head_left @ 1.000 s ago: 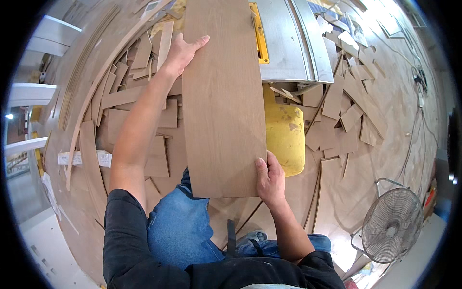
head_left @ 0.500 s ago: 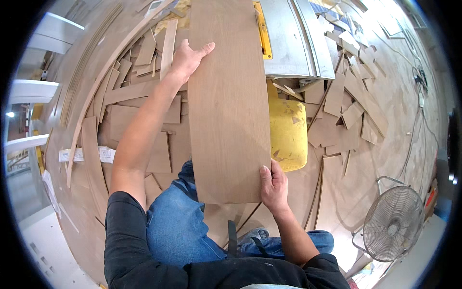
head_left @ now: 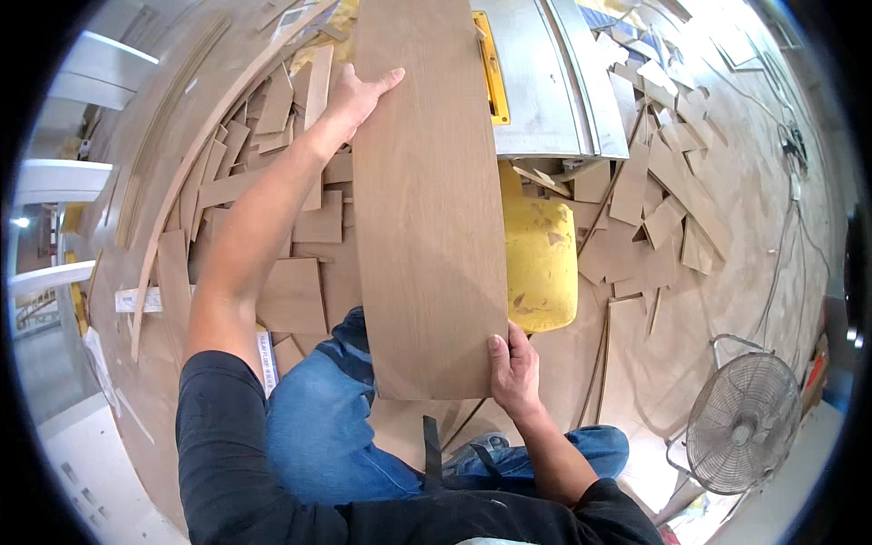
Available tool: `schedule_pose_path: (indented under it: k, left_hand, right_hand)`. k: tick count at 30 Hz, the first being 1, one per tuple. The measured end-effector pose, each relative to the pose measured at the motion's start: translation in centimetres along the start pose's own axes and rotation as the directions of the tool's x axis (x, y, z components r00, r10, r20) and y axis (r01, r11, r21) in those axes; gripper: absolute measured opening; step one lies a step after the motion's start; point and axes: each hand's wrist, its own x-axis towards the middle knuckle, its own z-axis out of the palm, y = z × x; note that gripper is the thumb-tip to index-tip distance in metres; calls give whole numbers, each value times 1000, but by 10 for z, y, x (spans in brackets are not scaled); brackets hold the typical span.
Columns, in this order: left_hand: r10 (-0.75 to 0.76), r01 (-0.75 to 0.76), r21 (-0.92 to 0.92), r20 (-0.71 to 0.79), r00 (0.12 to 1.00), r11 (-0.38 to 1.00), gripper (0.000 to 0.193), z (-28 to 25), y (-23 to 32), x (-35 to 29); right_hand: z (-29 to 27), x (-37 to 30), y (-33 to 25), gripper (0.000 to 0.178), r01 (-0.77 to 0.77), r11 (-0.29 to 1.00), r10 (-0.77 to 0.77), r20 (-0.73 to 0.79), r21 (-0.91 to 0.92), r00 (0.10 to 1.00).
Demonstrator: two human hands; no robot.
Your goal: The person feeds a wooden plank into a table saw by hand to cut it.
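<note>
Clearly, the long brown board (head_left: 427,200) runs along the left edge of the visible metal tabletop (head_left: 540,86), its near end passing beyond the front edge. The left hand (head_left: 359,95), half open, thumb above, holds the board's left edge; the right hand (head_left: 515,368), more closed, grips its near right corner.
</note>
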Motion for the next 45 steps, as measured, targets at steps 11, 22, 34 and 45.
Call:
schedule_pose_path:
  k: [11, 22, 34, 45]
  left_hand:
    - [-29, 25, 95, 34, 999, 995, 131, -3, -10, -8]
    - [-17, 15, 43, 36, 999, 999, 131, 0, -22, -36]
    - [0, -1, 29, 43, 999, 1000, 120, 3, -38, -38]
    - [35, -38, 62, 44, 998, 997, 114, -3, -22, 8]
  right_hand:
    - [-2, -16, 8, 40, -23, 1000, 23, 17, -5, 1000]
    - [-8, -43, 7, 40, -44, 999, 44, 29, 4, 999]
    - [-12, -64, 21, 37, -9, 999, 9, -5, -33, 1000]
    - [-13, -69, 23, 39, -9, 998, 9, -5, -63, 1000]
